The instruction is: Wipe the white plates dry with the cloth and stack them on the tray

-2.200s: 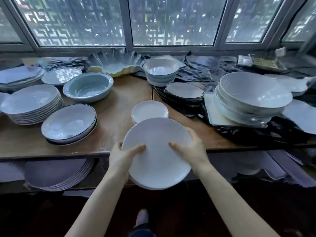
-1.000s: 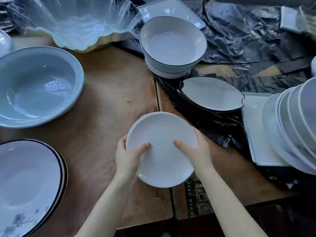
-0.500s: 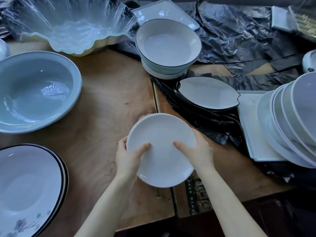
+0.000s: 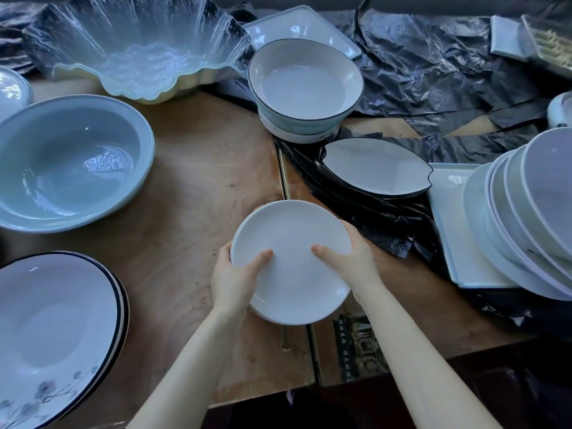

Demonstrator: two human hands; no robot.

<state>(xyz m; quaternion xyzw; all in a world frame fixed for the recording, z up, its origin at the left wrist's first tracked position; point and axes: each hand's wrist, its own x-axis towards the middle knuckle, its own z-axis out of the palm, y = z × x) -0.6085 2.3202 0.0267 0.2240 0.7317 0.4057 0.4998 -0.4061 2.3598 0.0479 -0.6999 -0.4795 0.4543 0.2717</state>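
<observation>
A person holds a white plate (image 4: 291, 255) in both hands just above the front edge of a wooden table (image 4: 192, 193), about midway along it, where two boards meet. The left hand (image 4: 233, 280) grips the plate's left rim and the right hand (image 4: 353, 258) its right rim. Each thumb lies on the upper face, and the fingers curl out of sight beneath. A second rim shows just under the plate at its far and near sides, so more than one plate may be in the grip. Whether the lower one is carried or rests on the table cannot be told. The plate looks like glazed ceramic: stiff, breakable and probably of modest weight, with a glossy face that would likely be slick if wet. Opposite rims, as here, seem the safest hold, thumbs above and fingers below, since the smooth centre offers nothing to catch. A one-handed hold for wiping would probably need a firmer pinch at the rim. No cloth is in view. A white tray (image 4: 448, 218) sits toward the table's right edge on black plastic (image 4: 387, 218). A leaning stack of bowls (image 4: 541, 196) takes up much of the tray, leaving only its left part bare for stacking. A pale-blue basin (image 4: 68, 162) stands near the left edge.
</observation>
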